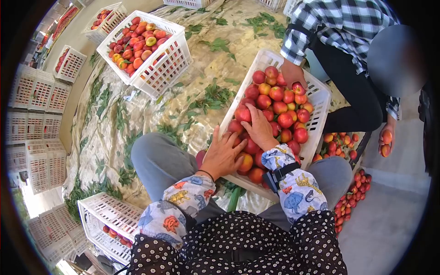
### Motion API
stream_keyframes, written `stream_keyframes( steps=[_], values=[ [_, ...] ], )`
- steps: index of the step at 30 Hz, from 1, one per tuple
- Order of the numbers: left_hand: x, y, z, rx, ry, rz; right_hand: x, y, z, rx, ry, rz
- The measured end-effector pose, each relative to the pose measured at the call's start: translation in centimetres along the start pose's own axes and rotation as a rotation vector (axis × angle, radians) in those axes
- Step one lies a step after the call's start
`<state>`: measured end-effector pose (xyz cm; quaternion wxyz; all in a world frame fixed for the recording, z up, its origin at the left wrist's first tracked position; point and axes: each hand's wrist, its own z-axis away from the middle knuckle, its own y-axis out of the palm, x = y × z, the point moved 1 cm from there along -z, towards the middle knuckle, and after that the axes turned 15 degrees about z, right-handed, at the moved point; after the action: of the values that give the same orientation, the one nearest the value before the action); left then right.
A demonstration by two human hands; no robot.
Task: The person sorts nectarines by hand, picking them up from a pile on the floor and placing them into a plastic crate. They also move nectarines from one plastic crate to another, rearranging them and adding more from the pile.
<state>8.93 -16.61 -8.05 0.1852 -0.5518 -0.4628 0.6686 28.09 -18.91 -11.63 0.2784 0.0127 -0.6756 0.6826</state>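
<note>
pale crumpled sheeting (137,114) covers the floor, strewn with green leaves (215,96). from my remote seat i see a long white slatted plastic crate (322,97) with its near end between the person's grey-clad knees, heaped with red and yellow round nectarines (284,120). the left hand (223,156) lies flat with fingers spread on the crate's near left rim and the fruit beside it, holding nothing. the right hand (259,129) rests palm down on the heap, fingers bent over one red nectarine (243,113); i cannot tell whether it grips it. a co-worker's hand (293,73), in a checked sleeve, touches the crate's far end. a second full white crate (169,64) stands well apart at upper left, empty white crates (36,114) are stacked beyond it, and loose nectarines (353,192) lie on the floor at right.
</note>
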Motion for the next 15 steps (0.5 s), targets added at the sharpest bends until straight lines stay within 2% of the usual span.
stream_keyframes(
  steps=[1, 3, 7, 11, 12, 14, 15],
  values=[
    [-0.1, 0.0, -0.1, 0.004, 0.002, -0.001, -0.2, 0.2, 0.0, -0.001, 0.004, -0.003],
    [0.0, 0.1, -0.1, -0.001, -0.002, -0.011, 0.1, 0.6, -0.1, -0.193, -0.07, 0.172],
    [-0.1, 0.0, -0.2, -0.007, 0.006, -0.014, 0.8, 0.7, 0.1, -0.187, -0.002, 0.182],
    [-0.1, 0.0, -0.1, -0.014, 0.009, -0.016, 0.3, -0.3, -1.1, 0.035, 0.031, 0.037],
    [-0.1, 0.0, -0.1, -0.008, -0.001, -0.017, -0.1, -0.5, -1.7, 0.025, 0.037, 0.033],
    [0.1, 0.1, 0.0, -0.005, -0.002, -0.031, -0.9, -0.5, -2.3, 0.194, 0.049, 0.089],
    [0.1, 0.3, 0.1, -0.006, -0.015, -0.038, -0.9, -1.6, -2.3, 0.202, 0.048, 0.092]
  ],
)
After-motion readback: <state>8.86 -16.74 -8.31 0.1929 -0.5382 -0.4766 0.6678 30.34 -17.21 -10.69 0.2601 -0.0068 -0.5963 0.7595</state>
